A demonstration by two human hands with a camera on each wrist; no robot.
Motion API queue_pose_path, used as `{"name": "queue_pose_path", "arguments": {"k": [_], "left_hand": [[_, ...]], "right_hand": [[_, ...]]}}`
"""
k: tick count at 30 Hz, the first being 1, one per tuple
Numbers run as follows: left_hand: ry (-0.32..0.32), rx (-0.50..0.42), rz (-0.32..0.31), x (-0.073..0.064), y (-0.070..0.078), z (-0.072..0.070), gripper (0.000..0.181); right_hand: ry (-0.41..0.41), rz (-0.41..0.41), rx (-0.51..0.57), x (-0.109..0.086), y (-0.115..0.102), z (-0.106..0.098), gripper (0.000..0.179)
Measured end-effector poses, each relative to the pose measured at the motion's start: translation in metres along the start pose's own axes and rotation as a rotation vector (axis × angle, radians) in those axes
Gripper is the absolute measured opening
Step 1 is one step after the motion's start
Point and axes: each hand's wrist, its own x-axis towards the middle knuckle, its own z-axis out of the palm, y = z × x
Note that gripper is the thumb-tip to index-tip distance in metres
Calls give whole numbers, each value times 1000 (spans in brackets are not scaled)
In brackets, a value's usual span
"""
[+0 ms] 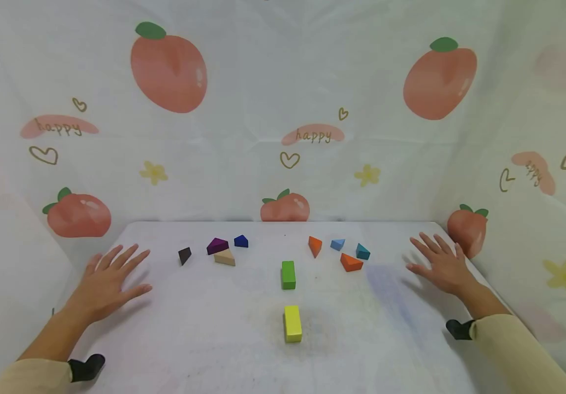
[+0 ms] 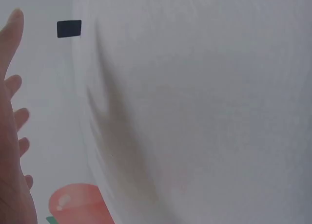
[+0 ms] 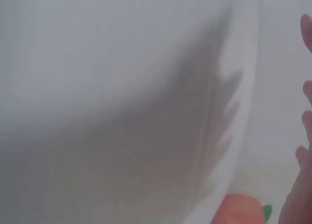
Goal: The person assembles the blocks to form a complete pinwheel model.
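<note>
With fingers spread, my left hand (image 1: pixel 105 287) hovers over the table's left side, holding nothing. Opposite it, my right hand (image 1: pixel 442 265) is likewise spread above the right side. Nearest the left hand is a black block (image 1: pixel 184 255), also visible in the left wrist view. Past it lie a purple block (image 1: pixel 217 245), a tan triangular block (image 1: pixel 225 257) and a dark blue block (image 1: pixel 241 241). Green (image 1: pixel 289 275) and yellow (image 1: pixel 293 324) rectangular blocks sit along the middle. Toward the right are two orange blocks (image 1: pixel 351 262), a light blue block (image 1: pixel 338 244) and a teal block (image 1: pixel 362 251).
The white table (image 1: pixel 189 339) ends in a straight back edge against a hanging cloth (image 1: pixel 243 98) printed with peaches. More cloth hangs at both sides. A black strap piece (image 1: pixel 87 368) sticks out at the left wrist, another (image 1: pixel 460 329) at the right.
</note>
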Motion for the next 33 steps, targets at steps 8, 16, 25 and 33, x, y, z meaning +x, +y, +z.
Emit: {"name": "queue_pose_path", "arguments": {"k": [8, 16, 25, 33], "left_hand": [[11, -58, -11, 7, 8, -1, 75], [60, -152, 1, 16, 22, -5, 56], [69, -240, -20, 19, 39, -8, 47], [38, -365, -92, 24, 56, -11, 46]], "right_hand": [[17, -37, 87, 2, -16, -4, 70], [-21, -82, 178, 9, -31, -4, 67], [-2, -122, 259, 12, -54, -3, 60], [-26, -120, 307, 14, -76, -7, 56]]}}
